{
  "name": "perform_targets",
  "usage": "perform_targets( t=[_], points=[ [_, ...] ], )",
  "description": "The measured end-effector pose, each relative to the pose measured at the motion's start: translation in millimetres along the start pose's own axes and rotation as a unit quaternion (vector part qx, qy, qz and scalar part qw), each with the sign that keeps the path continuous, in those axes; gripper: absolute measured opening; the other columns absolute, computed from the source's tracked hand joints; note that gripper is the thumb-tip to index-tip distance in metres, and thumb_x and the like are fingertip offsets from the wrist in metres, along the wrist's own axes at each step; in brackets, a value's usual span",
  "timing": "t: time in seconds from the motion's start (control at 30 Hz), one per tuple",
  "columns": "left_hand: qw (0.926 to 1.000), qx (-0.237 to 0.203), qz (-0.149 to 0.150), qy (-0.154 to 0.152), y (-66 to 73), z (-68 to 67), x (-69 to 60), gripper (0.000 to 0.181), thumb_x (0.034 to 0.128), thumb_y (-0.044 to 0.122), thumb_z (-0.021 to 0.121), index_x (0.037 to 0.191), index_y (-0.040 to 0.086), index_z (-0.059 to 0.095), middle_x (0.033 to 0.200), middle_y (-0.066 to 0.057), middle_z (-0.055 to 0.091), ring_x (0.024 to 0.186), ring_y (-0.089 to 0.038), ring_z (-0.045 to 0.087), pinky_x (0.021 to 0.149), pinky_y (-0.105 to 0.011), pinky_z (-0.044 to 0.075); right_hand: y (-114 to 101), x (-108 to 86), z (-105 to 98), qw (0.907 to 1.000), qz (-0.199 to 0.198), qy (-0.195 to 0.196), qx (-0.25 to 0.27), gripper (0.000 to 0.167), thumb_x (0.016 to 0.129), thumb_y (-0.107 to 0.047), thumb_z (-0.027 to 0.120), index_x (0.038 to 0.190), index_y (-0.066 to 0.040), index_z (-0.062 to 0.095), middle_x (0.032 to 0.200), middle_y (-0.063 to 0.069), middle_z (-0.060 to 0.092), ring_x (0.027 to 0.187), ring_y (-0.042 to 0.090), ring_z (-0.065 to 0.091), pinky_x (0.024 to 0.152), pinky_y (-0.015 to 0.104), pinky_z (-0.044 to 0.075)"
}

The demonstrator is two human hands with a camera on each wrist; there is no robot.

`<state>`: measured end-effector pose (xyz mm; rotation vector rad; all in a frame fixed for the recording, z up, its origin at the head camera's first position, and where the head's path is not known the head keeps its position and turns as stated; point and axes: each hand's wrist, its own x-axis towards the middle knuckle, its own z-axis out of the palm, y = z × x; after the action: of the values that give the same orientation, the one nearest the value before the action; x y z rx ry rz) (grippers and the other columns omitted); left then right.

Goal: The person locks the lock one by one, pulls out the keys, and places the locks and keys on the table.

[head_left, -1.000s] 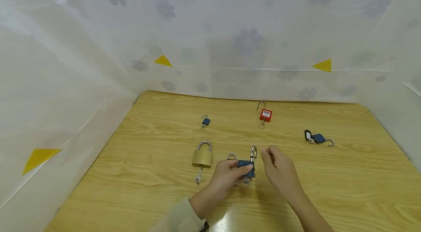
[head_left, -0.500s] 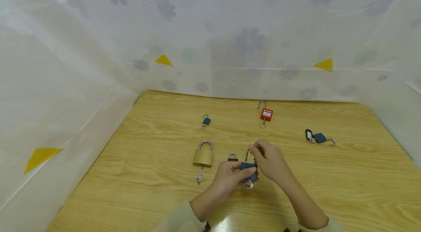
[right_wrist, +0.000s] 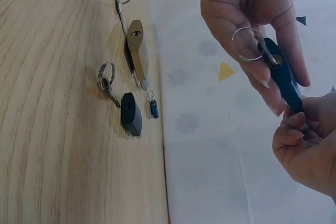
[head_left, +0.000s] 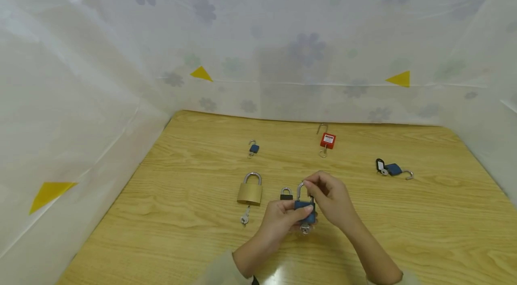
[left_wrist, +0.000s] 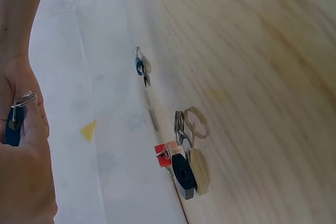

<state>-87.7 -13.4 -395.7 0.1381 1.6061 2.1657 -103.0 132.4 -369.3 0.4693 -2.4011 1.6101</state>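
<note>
My left hand (head_left: 278, 218) grips the body of a blue padlock (head_left: 310, 218), thumb across its face. A key with a ring (head_left: 304, 229) sticks out of its bottom keyhole; the right wrist view shows the same blue padlock (right_wrist: 283, 81) from below. At the metal shackle (head_left: 300, 190), my right hand (head_left: 334, 197) pinches with thumb and fingertips. The shackle stands raised, its free leg at the body's top; whether it has entered the hole, I cannot tell. Just behind my left fingers lies a black padlock (head_left: 286, 197), partly hidden, its key visible from the right wrist (right_wrist: 113, 95).
A brass padlock (head_left: 249, 193) lies left of my hands, a key (head_left: 244, 218) below it. Farther back are a small blue padlock (head_left: 254, 148), a red padlock (head_left: 328, 140) and, rightward, another blue padlock (head_left: 393, 169) with a black tag (head_left: 380, 165). Pale sheeting walls the wooden table (head_left: 181, 231).
My right hand has come left from beside the padlock and taken hold of its shackle. The shackle has turned from pointing right to standing over the body. My left hand keeps its grip.
</note>
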Motion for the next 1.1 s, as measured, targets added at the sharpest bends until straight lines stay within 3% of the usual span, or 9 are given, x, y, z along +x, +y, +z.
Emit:
perform_targets(
  t=[0.37, 0.67, 1.0, 1.1],
  points=[
    [0.9999, -0.006, 0.006, 0.006, 4.4, 1.4, -3.5, 0.029, 0.0851, 0.010, 0.066, 0.100, -0.014, 0.063, 0.086, -0.016, 0.072, 0.068, -0.008, 0.069, 0.068, -0.023, 0.057, -1, -5.8, 2, 0.9998, -0.016, 0.015, 0.002, 0.008, 0.090, -0.001, 0.056, 0.086, -0.001, 0.062, 0.068, 0.003, 0.054, 0.054, 0.003, 0.043, 0.044, 0.020, 0.038],
    [0.9999, -0.008, 0.010, -0.005, 0.4, 0.1, -3.2, 0.030, 0.0850, 0.009, 0.066, 0.100, -0.016, 0.062, 0.086, -0.016, 0.072, 0.068, -0.007, 0.069, 0.067, -0.021, 0.057, 5, -12.0, 4, 0.9982, -0.049, 0.013, 0.030, 0.012, 0.089, 0.005, 0.055, 0.080, -0.001, 0.060, 0.066, 0.007, 0.053, 0.053, 0.005, 0.043, 0.043, 0.020, 0.038],
    [0.9998, 0.009, 0.014, 0.012, 1.8, -1.0, -2.1, 0.028, 0.0841, 0.009, 0.067, 0.098, -0.015, 0.064, 0.085, -0.020, 0.071, 0.062, -0.006, 0.068, 0.064, -0.021, 0.057, 3, -15.2, 7, 0.9989, -0.035, -0.007, 0.029, 0.013, 0.090, 0.002, 0.055, 0.078, 0.000, 0.058, 0.069, 0.006, 0.055, 0.053, 0.003, 0.044, 0.044, 0.020, 0.041],
    [0.9997, 0.016, 0.007, 0.016, 2.7, 0.1, -2.1, 0.028, 0.0839, 0.011, 0.068, 0.097, -0.013, 0.065, 0.085, -0.020, 0.071, 0.061, -0.006, 0.067, 0.061, -0.018, 0.056, 2, -16.7, 8, 0.9995, -0.020, 0.009, 0.022, 0.012, 0.090, 0.002, 0.055, 0.078, 0.000, 0.058, 0.068, 0.005, 0.056, 0.053, 0.002, 0.044, 0.043, 0.020, 0.041]
  ],
)
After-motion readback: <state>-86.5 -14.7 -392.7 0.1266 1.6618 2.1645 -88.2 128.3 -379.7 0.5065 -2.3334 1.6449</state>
